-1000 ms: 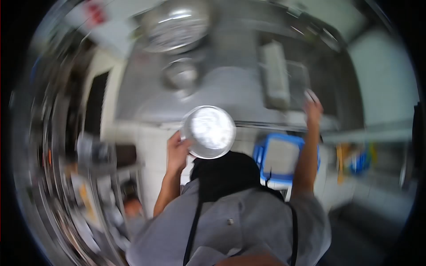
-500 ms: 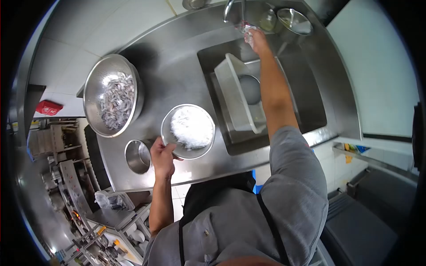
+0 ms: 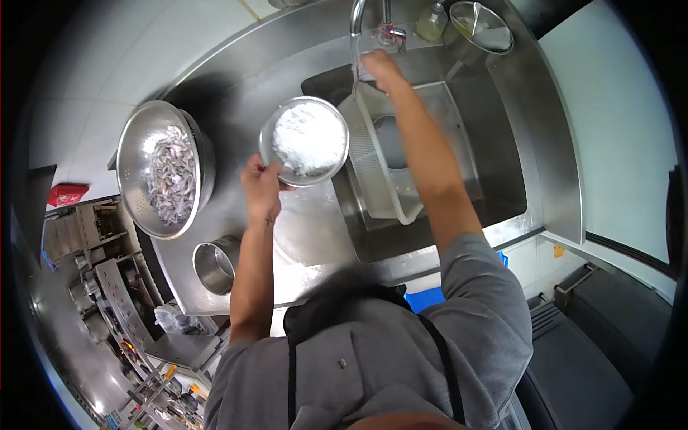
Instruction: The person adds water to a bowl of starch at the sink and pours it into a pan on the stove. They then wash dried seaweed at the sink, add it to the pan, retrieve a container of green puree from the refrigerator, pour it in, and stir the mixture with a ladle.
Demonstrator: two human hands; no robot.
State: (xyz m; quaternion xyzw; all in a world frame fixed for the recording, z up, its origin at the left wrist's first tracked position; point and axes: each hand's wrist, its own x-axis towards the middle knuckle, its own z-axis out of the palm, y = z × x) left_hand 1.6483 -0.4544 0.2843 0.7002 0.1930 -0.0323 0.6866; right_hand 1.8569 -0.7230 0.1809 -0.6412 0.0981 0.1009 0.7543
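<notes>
My left hand [image 3: 259, 188] grips the near-left rim of a metal bowl [image 3: 269, 147], its thumb over the edge. A heap of white powder [image 3: 309, 140] fills much of that bowl, which is over the steel counter beside the sink. My right hand [image 3: 381, 72] is beside the stream of water under the faucet [image 3: 356, 20], above the far end of a white plastic basket [image 3: 367, 154]. Its fingers are bent away and partly hidden, so what they hold, if anything, does not show.
A perforated metal colander [image 3: 132, 190] with many greyish shrimp-like pieces [image 3: 172, 175] stands at the left. Nearer me is a small metal pot [image 3: 215, 265]. The basket sits in the steel sink [image 3: 494, 165]. A soap bottle [image 3: 432, 23] and a metal strainer [image 3: 487, 32] stand behind it.
My right hand has come off the faucet handle and moved left to the spout, where water now runs. My left hand has carried the bowl of powder away from me, toward the back.
</notes>
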